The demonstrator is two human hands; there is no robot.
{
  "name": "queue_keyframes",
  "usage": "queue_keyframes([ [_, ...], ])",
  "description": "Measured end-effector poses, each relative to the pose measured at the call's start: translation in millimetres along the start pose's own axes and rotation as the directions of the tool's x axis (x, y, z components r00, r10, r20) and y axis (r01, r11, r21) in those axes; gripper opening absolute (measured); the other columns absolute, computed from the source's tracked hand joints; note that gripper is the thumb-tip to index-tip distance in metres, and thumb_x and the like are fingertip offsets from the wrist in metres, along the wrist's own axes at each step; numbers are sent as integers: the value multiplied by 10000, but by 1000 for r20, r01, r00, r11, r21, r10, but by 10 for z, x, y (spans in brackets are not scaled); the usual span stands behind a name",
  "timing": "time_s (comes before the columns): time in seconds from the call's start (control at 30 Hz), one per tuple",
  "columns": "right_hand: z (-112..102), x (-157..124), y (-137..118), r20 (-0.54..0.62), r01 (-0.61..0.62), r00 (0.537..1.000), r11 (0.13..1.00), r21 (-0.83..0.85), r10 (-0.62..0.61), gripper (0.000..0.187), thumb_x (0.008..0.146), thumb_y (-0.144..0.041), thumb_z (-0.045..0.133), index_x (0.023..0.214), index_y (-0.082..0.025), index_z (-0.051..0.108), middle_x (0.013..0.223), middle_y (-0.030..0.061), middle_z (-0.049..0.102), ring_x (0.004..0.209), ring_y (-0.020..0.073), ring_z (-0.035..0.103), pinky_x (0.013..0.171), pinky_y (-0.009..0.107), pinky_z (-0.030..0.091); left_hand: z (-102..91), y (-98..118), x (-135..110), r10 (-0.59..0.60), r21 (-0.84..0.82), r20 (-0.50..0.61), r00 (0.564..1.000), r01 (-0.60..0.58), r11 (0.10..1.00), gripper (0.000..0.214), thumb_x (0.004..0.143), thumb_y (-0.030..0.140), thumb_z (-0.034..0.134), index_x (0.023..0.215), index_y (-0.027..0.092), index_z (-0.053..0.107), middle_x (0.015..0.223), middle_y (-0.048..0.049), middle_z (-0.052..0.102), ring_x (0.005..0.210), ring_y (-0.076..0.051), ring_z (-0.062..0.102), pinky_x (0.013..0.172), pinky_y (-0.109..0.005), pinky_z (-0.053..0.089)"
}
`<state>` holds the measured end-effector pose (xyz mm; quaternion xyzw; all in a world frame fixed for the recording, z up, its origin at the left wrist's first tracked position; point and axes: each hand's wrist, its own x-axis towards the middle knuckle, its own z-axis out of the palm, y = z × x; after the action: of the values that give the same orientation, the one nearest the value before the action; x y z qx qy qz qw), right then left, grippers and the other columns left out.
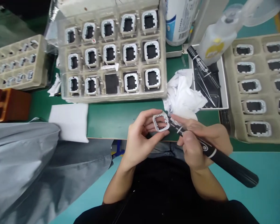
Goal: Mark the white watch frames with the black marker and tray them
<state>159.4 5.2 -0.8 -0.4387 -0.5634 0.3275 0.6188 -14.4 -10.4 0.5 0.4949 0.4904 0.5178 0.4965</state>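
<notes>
Between the thumb and fingers of my left hand [142,135] is a small white square frame [156,123] with rounded corners and an open middle. My right hand [200,140] is wrapped round a thick black marker pen [233,166], gripped like a pencil. The pen's front end points at the frame's right side; whether it touches cannot be made out. Just beyond the hands lies crumpled white tissue [183,93]. Ahead, a clear plastic tray [114,97] carries several similar white frames, and one pocket in its front row has no frame.
A second tray [228,93] of frames stands at the right, a smaller tray [40,70] at the left. A white box [225,93] holds another marker [203,67] and tweezers. Bottles [177,23] stand behind. A white foam sheet [68,121] lies near a person's grey sleeve [25,155].
</notes>
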Motion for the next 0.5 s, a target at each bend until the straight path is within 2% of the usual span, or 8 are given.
queue_keyframes([
  [0.1,82,65,-62,28,138,990,989,61,-140,247,994,-132,756,812,-262,649,643,-70,639,590,175,733,960,569,841,-9,10,20,49,53,10,999,-49,997,435,1039,308,972,1417,263,761,1262,-74,903,1138,-233,922,1041,-329,780],
  [0.27,91,105,-61,73,150,986,988,25,-151,236,963,-49,760,901,-260,675,687,-105,621,579,117,665,1021,532,834,17,12,-1,70,173,-13,997,-66,983,373,1083,295,919,1428,281,779,1277,-69,898,1121,-235,913,1026,-342,778],
  [0.33,55,97,-44,99,162,982,987,-2,-161,249,935,-20,787,925,-254,699,706,-104,636,601,125,694,1035,533,836,15,12,-16,72,215,-20,997,-66,974,369,1090,296,910,1437,292,783,1302,-71,892,1128,-241,906,1008,-351,779],
  [0.43,2,77,-18,129,160,980,986,-50,-153,274,916,3,819,997,-251,757,790,-64,705,766,188,821,1021,512,842,10,20,-32,87,244,-32,996,-76,967,378,1083,255,913,1435,324,795,1298,-52,892,1115,-234,897,969,-348,772],
  [0.5,-18,71,-9,144,166,977,985,-53,-157,267,942,-5,811,1031,-254,770,813,-58,703,741,175,785,1023,524,842,12,28,-36,98,255,-41,994,-84,963,392,1073,229,921,1430,339,802,1271,-37,895,1082,-225,893,934,-341,768],
])
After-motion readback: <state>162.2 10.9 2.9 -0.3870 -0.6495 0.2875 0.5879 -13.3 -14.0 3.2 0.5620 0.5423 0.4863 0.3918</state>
